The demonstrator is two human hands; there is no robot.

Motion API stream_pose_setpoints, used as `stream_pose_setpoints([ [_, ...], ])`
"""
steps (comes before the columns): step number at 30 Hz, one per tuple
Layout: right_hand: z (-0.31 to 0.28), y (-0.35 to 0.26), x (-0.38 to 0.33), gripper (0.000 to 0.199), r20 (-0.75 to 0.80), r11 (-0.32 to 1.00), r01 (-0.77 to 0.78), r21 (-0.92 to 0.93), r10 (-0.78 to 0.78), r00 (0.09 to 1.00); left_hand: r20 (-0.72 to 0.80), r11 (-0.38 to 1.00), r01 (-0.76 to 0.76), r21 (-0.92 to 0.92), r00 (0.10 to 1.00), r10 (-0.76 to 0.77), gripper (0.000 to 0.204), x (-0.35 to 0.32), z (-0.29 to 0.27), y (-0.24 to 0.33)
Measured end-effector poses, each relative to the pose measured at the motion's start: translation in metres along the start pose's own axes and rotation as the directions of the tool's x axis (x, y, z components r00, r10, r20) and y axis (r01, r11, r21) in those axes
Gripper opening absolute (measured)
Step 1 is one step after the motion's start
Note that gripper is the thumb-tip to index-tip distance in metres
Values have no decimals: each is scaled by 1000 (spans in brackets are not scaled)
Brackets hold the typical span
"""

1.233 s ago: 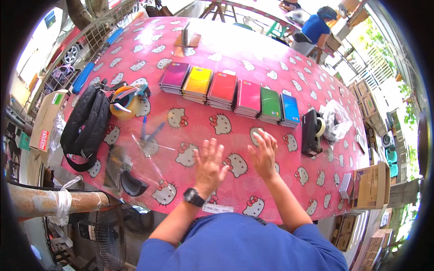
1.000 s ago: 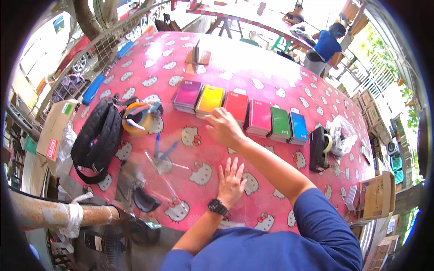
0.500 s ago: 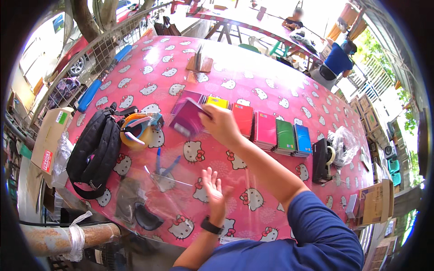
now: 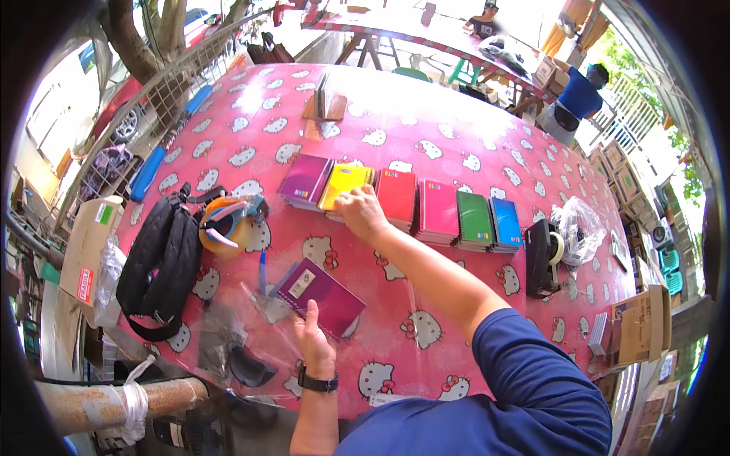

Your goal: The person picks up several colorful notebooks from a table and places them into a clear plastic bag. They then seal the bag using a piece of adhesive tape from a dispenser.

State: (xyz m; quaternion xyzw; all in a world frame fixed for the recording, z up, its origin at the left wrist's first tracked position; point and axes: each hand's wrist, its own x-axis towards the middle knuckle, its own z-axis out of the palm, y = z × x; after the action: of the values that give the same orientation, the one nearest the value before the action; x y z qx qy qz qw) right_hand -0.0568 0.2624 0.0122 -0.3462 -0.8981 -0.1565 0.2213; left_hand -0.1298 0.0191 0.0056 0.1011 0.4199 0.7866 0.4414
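My left hand (image 4: 315, 346) grips a purple spiral notebook (image 4: 328, 295) by its lower edge, thumb on the cover and fingers hidden beneath. A pale label shows on that cover. With bent fingers, my right hand (image 4: 361, 213) pinches the near edge of the top yellow notebook (image 4: 347, 182); the fingertips are partly hidden. The yellow stack stands in a row with stacks of purple notebooks (image 4: 306, 179), red notebooks (image 4: 396, 199), pink notebooks (image 4: 439, 209), green notebooks (image 4: 474, 218) and blue notebooks (image 4: 505, 222).
A black backpack (image 4: 163, 262) and an orange-yellow tape roll (image 4: 226, 228) lie left on the pink patterned table (image 4: 426, 296). At right stand a black tape dispenser (image 4: 541, 262) and a clear plastic bag (image 4: 582, 232). A wooden stand (image 4: 325, 106) is farther back. Two people are beyond.
One purple notebook has come from my right hand, near the purple stack, into my left hand, close to me. My right hand has moved onto the yellow stack.
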Motion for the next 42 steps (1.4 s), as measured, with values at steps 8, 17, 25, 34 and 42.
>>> stream_pose_setpoints([
  [8,-149,14,-43,18,338,458,-362,812,136,931,129,954,-106,280,989,72,32,-2,-24,-14],
  [17,-93,32,-58,41,273,935,-127,332,34,961,354,896,332,294,833,-424,33,-43,5,-74],
  [25,-63,40,-17,57,522,985,-159,72,99,847,287,618,-71,783,922,-258,31,-51,5,-75],
  [34,-137,40,-119,22,528,-235,-490,840,565,634,274,709,13,705,917,-289,33,-43,-5,-78],
  [42,-141,-46,-252,27,547,378,-753,538,523,653,299,800,63,597,908,-295,43,-42,-3,-85],
])
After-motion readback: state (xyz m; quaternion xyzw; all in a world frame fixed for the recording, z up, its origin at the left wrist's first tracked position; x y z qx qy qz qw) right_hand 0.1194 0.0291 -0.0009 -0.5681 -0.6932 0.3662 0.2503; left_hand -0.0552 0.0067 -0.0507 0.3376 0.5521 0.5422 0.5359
